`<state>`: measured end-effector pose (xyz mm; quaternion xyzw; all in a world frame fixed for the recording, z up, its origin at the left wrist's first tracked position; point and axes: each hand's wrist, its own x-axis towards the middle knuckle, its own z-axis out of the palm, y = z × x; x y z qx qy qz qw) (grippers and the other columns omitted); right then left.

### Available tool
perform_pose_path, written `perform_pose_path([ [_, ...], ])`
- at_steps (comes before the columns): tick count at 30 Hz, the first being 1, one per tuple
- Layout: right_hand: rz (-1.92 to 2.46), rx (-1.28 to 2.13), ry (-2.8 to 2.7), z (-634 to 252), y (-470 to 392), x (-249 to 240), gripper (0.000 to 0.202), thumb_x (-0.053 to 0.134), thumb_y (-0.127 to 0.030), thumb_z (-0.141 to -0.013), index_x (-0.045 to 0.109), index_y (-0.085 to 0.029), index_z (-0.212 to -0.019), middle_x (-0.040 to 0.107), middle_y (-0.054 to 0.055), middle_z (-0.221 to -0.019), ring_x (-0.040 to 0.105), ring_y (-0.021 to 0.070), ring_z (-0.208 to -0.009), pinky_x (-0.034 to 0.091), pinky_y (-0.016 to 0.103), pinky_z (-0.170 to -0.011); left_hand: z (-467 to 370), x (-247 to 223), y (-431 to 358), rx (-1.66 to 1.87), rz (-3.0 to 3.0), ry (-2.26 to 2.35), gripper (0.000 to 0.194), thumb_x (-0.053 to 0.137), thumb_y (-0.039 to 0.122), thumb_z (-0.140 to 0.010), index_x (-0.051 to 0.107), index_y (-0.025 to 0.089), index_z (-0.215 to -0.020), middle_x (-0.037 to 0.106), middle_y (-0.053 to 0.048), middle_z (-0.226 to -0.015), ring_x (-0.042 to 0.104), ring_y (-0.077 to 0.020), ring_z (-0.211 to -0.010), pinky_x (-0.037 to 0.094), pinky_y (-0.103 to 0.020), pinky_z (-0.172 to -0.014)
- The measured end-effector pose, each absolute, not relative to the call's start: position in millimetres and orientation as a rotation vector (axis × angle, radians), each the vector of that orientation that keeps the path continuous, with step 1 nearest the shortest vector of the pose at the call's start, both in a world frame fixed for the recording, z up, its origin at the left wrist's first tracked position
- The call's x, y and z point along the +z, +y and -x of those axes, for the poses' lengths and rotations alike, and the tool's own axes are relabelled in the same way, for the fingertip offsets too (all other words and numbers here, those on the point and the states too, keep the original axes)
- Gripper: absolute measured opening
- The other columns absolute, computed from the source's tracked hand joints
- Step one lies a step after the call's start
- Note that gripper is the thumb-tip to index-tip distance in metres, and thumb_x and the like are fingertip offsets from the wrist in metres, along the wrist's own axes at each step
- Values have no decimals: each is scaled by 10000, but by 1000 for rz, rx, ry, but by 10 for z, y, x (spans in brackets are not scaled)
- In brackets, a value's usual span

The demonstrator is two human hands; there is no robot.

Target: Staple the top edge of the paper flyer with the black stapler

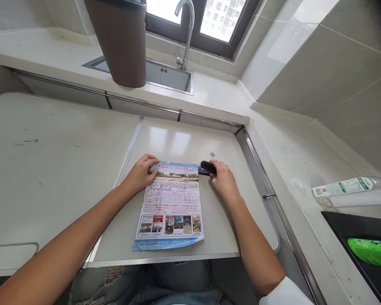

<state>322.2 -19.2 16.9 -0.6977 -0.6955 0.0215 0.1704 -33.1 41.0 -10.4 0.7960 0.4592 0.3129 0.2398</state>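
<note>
A printed paper flyer point(178, 199) with a blue top band and small photos lies on the folding table point(114, 140). My left hand point(144, 169) pinches its upper left edge, thumb on top. In my right hand point(224, 178) is a black stapler point(207, 168), its jaw end at the flyer's upper right edge. Whether the paper sits between the jaws is too small to tell. Many small marks, perhaps staples, run down the flyer's left part. Just beyond the stapler lie two short staple strips point(212, 154).
Behind the table, a brown bin point(127, 46) stands at the sink point(187, 80) under a chrome faucet point(189, 34). On the right counter are a clear bottle point(349, 188) and a green packet point(371, 252). A metal-edged ledge point(263, 169) borders the table's right side.
</note>
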Motion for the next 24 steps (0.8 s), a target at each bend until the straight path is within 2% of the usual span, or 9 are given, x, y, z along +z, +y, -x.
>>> perform_pose_path([
  [3, 2050, 52, -1833, -3351, -191, 202, 297, 611, -102, -856, 724, -232, -1097, 738, 115, -1042, 641, 313, -915, 493, 398, -754, 345, -104, 418, 832, -2174, 1276, 327, 640, 305, -917, 775, 197, -1195, 687, -115, -1264, 677, -211, -821, 624, -417, -879],
  [6, 1919, -131, -1744, -3272, -221, 288, 259, 597, -145, -915, 709, -225, -1135, 739, 135, -1083, 635, 338, -995, 508, 433, -836, 340, -88, 423, 824, -2153, 1279, 330, 659, 331, -913, 773, 189, -1188, 685, -109, -1223, 648, -204, -777, 613, -405, -826],
  [8, 1774, -136, -1752, -3114, -262, 344, 243, 599, -211, -972, 691, -221, -1196, 735, 144, -1124, 640, 341, -1039, 524, 451, -892, 332, -78, 423, 816, -2143, 1284, 333, 664, 344, -916, 773, 183, -1185, 687, -109, -1220, 648, -211, -783, 611, -414, -822],
  [10, 1644, 34, -1833, -2906, -328, 363, 232, 639, -257, -982, 683, -222, -1208, 739, 126, -1107, 662, 310, -995, 544, 421, -867, 325, -73, 423, 816, -2134, 1294, 316, 609, 339, -959, 772, 181, -1180, 702, -113, -1226, 684, -238, -853, 610, -434, -872],
  [12, 1522, 260, -1957, -2687, -412, 333, 231, 698, -243, -951, 693, -228, -1181, 750, 94, -1075, 683, 273, -955, 552, 379, -833, 322, -75, 425, 846, -2107, 1304, 334, 499, 286, -1012, 761, 185, -1194, 731, -115, -1247, 723, -274, -1030, 593, -449, -985],
  [15, 1417, 466, -2120, -2419, -523, 236, 237, 756, -201, -915, 714, -245, -1143, 769, 69, -1093, 700, 256, -1016, 551, 358, -865, 320, -80, 429, 880, -2077, 1311, 407, 399, 176, -1007, 735, 184, -1236, 759, -114, -1291, 710, -283, -1217, 555, -451, -1094],
  [19, 1396, 603, -2213, -2314, -531, 179, 242, 785, -214, -903, 702, -252, -1127, 762, 61, -1120, 692, 247, -1043, 541, 356, -881, 316, -73, 424, 874, -2102, 1334, 403, 409, 120, -958, 726, 171, -1201, 758, -128, -1265, 714, -292, -1179, 560, -449, -1054],
  [24, 1297, 805, -2374, -2721, -351, 359, 200, 764, -196, -860, 655, -234, -1025, 704, 12, -1018, 630, 198, -921, 473, 300, -797, 322, -82, 419, 897, -2094, 1344, 405, 415, 88, -926, 717, 175, -1181, 723, -112, -1185, 705, -260, -994, 549, -428, -1015],
])
